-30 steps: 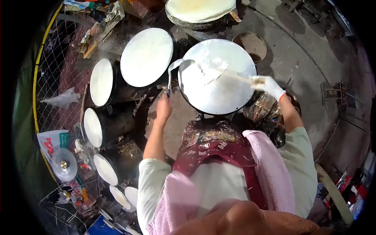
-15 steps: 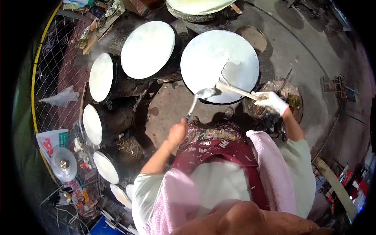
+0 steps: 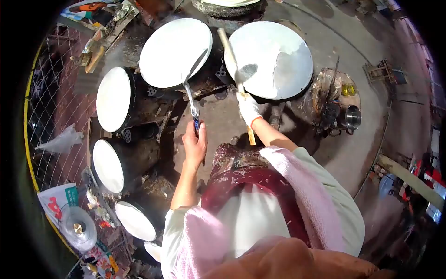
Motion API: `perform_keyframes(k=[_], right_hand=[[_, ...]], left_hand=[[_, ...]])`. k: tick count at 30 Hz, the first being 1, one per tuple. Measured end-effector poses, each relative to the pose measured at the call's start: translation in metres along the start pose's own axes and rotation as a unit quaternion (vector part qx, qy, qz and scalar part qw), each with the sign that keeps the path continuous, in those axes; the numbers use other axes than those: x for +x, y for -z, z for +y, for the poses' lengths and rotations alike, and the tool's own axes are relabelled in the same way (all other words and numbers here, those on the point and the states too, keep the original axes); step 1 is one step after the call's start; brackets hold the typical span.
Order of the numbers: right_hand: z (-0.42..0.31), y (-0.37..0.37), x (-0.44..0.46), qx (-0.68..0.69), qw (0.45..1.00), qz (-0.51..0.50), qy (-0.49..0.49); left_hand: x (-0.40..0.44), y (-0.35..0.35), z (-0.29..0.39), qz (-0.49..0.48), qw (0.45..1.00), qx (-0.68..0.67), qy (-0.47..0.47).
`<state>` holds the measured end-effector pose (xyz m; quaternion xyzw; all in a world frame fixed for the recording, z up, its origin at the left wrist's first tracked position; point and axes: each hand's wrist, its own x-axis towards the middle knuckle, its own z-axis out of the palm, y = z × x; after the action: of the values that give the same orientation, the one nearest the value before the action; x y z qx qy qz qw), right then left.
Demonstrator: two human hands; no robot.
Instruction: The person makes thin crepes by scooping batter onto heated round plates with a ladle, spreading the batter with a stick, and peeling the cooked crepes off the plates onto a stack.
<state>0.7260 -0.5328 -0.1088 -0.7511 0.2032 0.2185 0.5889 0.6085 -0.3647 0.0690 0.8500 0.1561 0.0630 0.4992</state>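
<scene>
White coating (image 3: 255, 51) at risk of a gouge or tear.
The left hand (image 3: 194, 144) was clasped round a metal spatula (image 3: 190, 98), its blade over the first griddle (image 3: 154, 83) ahead; the gloved right hand (image 3: 249, 108) gripped a wooden stick (image 3: 229, 51) across the rim of the second griddle (image 3: 297, 69) ahead of it. A dipped stick could have scored the coating; contact was unclear.

Your gloved right hand (image 3: 249, 109) covers the middle of the wooden stick (image 3: 226, 45) — your left sleeve (image 3: 173, 237) hides part of the lowest pan (image 3: 152, 250). The top edge cuts off the farthest pan (image 3: 227, 2) — its far side unseen.
</scene>
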Motion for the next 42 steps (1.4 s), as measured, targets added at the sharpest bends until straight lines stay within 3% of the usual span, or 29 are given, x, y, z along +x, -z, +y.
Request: perform_keyframes(k=[1, 4, 5, 6, 9, 10, 11, 12, 13, 14, 17, 19, 21, 22, 23, 25, 27, 29, 31, 33, 34, 37, 38, 39, 41, 42], right_hand=[[0.024, -0.006, 0.008, 0.035, 0.997, 0.059, 0.04], [0.035, 0.038, -0.016, 0.004, 0.991, 0.136, 0.011], [0.039, 0.056, -0.018, -0.013, 0.988, 0.151, 0.016], [0.043, 0.074, -0.021, -0.031, 0.985, 0.166, 0.019], [0.005, 0.108, -0.044, 0.128, 0.983, 0.12, -0.045], [-0.007, 0.102, -0.053, 0.183, 0.977, 0.104, -0.017], [-0.018, 0.102, -0.065, 0.121, 0.989, 0.059, -0.061], [0.012, 0.095, -0.053, -0.038, 0.998, 0.048, 0.03], [0.02, 0.09, -0.052, -0.195, 0.973, 0.035, 0.122], [0.03, 0.098, -0.054, -0.276, 0.957, 0.038, 0.082], [0.015, 0.151, -0.052, -0.285, 0.949, 0.124, 0.05], [0.025, 0.193, -0.025, -0.273, 0.946, 0.17, 0.046], [0.032, 0.226, 0.003, -0.221, 0.965, 0.132, 0.057], [-0.009, 0.231, -0.024, -0.119, 0.991, 0.052, -0.019], [-0.008, 0.227, -0.034, -0.053, 0.998, 0.024, -0.025], [0.065, 0.219, -0.014, -0.255, 0.957, -0.01, 0.135], [0.057, 0.242, -0.042, -0.379, 0.916, -0.018, 0.131], [0.057, 0.274, -0.022, -0.403, 0.901, 0.068, 0.147], [0.03, 0.303, 0.004, -0.406, 0.904, 0.079, 0.111], [0.019, 0.317, 0.036, -0.352, 0.92, 0.101, 0.138], [0.017, 0.315, 0.045, -0.291, 0.941, 0.095, 0.146], [0.028, 0.303, 0.004, -0.168, 0.982, -0.048, 0.066], [0.036, 0.308, -0.015, -0.277, 0.939, -0.033, 0.203], [0.058, 0.311, -0.021, -0.331, 0.91, 0.019, 0.248], [0.062, 0.334, 0.0, -0.437, 0.888, -0.011, 0.143], [0.049, 0.344, 0.014, -0.392, 0.917, 0.022, 0.072]], left_hand=[[-0.006, 0.008, -0.012, -0.006, 1.0, 0.008, 0.014], [-0.029, 0.025, -0.03, -0.002, 0.999, 0.039, 0.031], [-0.036, 0.03, -0.036, -0.015, 0.995, 0.016, 0.093], [-0.043, 0.032, -0.05, -0.008, 0.995, -0.005, 0.097], [-0.058, 0.035, -0.056, 0.014, 0.991, -0.045, 0.127], [-0.061, 0.033, -0.062, 0.02, 0.992, -0.042, 0.121], [-0.065, 0.03, -0.064, 0.028, 0.99, -0.056, 0.123], [-0.067, 0.027, -0.064, 0.036, 0.989, -0.07, 0.125], [-0.067, 0.022, -0.06, 0.046, 0.988, -0.084, 0.125], [-0.068, 0.016, -0.052, 0.051, 0.988, -0.08, 0.119], [-0.071, -0.002, -0.024, 0.066, 0.99, -0.058, 0.11], [-0.074, -0.016, -0.003, 0.063, 0.98, -0.106, 0.156], [-0.077, -0.032, 0.009, 0.066, 0.975, -0.126, 0.172], [-0.079, -0.039, 0.009, 0.07, 0.976, -0.119, 0.167], [-0.082, -0.046, 0.01, 0.074, 0.978, -0.112, 0.161], [-0.087, -0.061, 0.017, 0.084, 0.979, -0.095, 0.163], [-0.091, -0.074, 0.02, 0.087, 0.98, -0.082, 0.156], [-0.097, -0.084, 0.022, 0.086, 0.983, -0.07, 0.143], [-0.1, -0.093, 0.037, 0.086, 0.976, -0.115, 0.166], [-0.1, -0.104, 0.04, 0.086, 0.977, -0.112, 0.158], [-0.101, -0.108, 0.032, 0.084, 0.983, -0.082, 0.141], [-0.099, -0.113, 0.033, 0.065, 0.989, -0.009, 0.134], [-0.098, -0.114, 0.035, 0.061, 0.989, 0.004, 0.132], [-0.097, -0.116, 0.037, 0.057, 0.99, 0.016, 0.13], [-0.096, -0.121, 0.045, 0.066, 0.988, -0.002, 0.141], [-0.096, -0.121, 0.042, 0.064, 0.987, 0.019, 0.149]])
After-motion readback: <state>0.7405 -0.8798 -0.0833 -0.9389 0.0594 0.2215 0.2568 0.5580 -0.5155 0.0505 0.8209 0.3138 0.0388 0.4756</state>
